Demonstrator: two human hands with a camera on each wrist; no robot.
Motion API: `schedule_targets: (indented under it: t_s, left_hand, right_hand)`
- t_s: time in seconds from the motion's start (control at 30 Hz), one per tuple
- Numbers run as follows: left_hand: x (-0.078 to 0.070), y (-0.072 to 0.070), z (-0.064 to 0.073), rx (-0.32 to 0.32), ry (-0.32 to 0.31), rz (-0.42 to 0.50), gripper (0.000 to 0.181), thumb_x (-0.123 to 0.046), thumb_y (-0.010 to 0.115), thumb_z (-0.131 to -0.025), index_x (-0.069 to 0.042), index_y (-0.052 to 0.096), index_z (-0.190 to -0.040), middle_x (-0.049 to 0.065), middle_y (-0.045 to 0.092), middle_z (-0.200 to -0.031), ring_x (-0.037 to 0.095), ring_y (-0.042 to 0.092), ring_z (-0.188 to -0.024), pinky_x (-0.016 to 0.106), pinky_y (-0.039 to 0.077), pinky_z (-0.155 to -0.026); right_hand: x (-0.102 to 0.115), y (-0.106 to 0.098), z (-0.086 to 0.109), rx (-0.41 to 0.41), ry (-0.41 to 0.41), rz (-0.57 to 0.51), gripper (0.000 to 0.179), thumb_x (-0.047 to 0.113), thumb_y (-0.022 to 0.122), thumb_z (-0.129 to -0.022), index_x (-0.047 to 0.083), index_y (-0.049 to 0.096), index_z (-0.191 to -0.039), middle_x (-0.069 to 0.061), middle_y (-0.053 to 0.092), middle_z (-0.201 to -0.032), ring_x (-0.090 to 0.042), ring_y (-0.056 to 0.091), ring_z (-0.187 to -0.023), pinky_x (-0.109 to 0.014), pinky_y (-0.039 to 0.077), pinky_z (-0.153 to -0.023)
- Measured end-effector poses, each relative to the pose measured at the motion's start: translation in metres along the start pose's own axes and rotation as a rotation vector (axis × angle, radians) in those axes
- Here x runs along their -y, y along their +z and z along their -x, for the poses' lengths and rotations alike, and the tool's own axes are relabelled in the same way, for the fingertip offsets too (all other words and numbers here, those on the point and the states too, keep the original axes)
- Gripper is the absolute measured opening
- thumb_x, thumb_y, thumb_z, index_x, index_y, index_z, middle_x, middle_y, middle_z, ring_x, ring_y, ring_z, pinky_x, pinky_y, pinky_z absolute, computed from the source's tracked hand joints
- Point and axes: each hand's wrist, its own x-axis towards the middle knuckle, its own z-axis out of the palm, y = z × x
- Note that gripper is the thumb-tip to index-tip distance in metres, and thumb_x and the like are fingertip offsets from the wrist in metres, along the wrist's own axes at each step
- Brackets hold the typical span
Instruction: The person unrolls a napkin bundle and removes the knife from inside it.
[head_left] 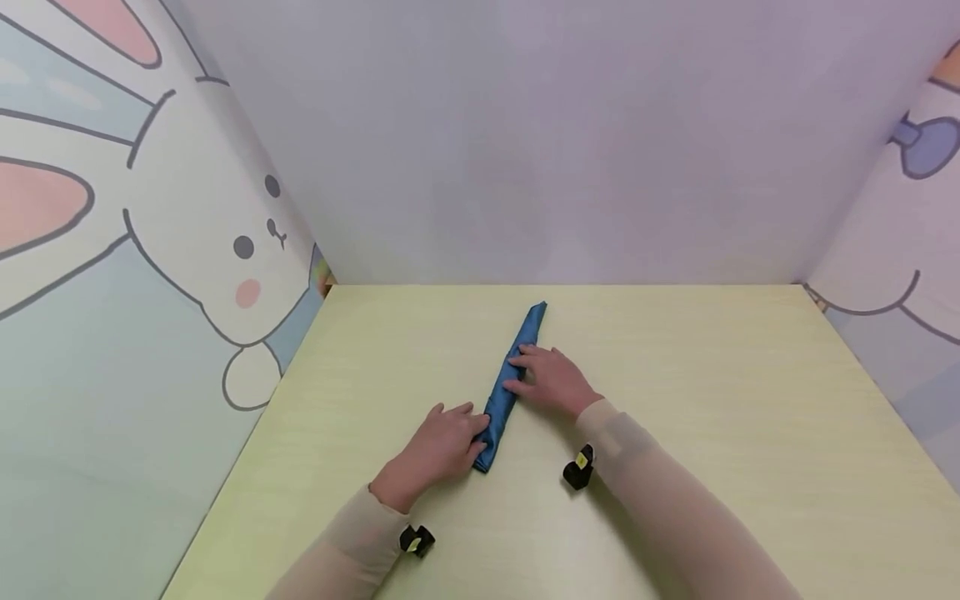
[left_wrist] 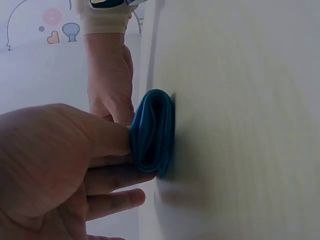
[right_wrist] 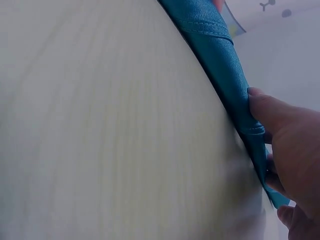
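A long, narrow roll of shiny blue cloth (head_left: pixel 501 402) lies slantwise on the pale wooden table (head_left: pixel 705 433), tapering at its far end. My left hand (head_left: pixel 442 442) rests on the near end, thumb and forefinger touching the cloth. Seen end-on in the left wrist view, the roll (left_wrist: pixel 154 132) shows several flattened layers, with the thumb against its upper face. Farther up, my right hand (head_left: pixel 558 382) touches the cloth from the right with its thumb and outstretched fingertips. Stitched seams cross the cloth (right_wrist: pixel 207 47) in the right wrist view.
A plain pale wall (head_left: pixel 510 150) stands behind the table's far edge. Side panels carry cartoon drawings, with a rabbit (head_left: pixel 210 200) on the left. Small black devices sit at both wrists, one by the left cuff (head_left: pixel 417 542) and one by the right (head_left: pixel 578 468).
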Motion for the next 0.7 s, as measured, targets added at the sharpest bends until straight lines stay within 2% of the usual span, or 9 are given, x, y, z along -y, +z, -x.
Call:
schedule_targets:
  t_s: [0.23,0.43,0.7]
  left_hand:
    - [-0.014,-0.003,-0.016,0.069,-0.044,-0.054,0.042,-0.036,0.062,-0.094,-0.016,0.062,-0.13,0.001,0.063,-0.126,0.025,0.049,-0.128,0.058,0.036,-0.1]
    - [-0.028,-0.009,-0.032,0.141,-0.085,-0.146,0.04,-0.039,0.061,-0.093,-0.018,0.064,-0.127,-0.002,0.065,-0.123,0.022,0.047,-0.129,0.057,0.034,-0.102]
    - [-0.04,-0.009,-0.04,0.152,-0.128,-0.181,0.034,-0.04,0.064,-0.09,-0.016,0.071,-0.114,0.0,0.068,-0.115,0.021,0.049,-0.126,0.059,0.035,-0.1]
  right_hand:
    - [-0.018,-0.004,-0.003,0.029,-0.026,-0.033,0.057,0.054,0.062,-0.089,0.017,0.061,-0.132,-0.01,0.045,-0.146,-0.027,0.039,-0.136,-0.049,0.025,-0.111]
    - [-0.028,-0.008,-0.006,0.068,-0.018,-0.054,0.057,0.055,0.063,-0.087,0.021,0.06,-0.133,-0.008,0.042,-0.148,-0.028,0.037,-0.137,-0.048,0.026,-0.111]
    - [-0.034,-0.012,-0.011,0.106,-0.048,-0.106,0.055,0.052,0.065,-0.087,0.022,0.06,-0.134,-0.004,0.038,-0.151,-0.028,0.034,-0.139,-0.046,0.028,-0.11]
